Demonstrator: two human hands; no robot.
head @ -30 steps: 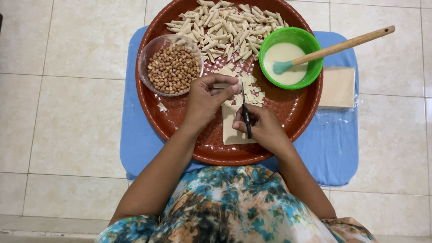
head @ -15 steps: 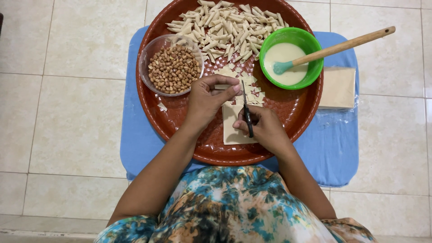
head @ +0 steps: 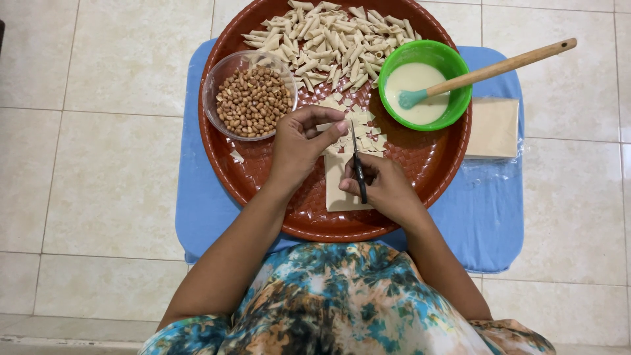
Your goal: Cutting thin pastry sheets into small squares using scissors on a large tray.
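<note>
2 hands work over the woven tray (head: 263, 197): left hand (head: 299, 148) pinches a pale wrapper strip (head: 327, 127), right hand (head: 388, 187) grips scissors (head: 358, 164). Blades pass close to the left fingertips; a nick seems possible, or cut squares (head: 365, 135) scattering.

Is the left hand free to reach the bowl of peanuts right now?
Probably not freely: the left hand is pinching a dough strip. The peanut bowl sits just beside it on the tray, with nothing between.
</note>
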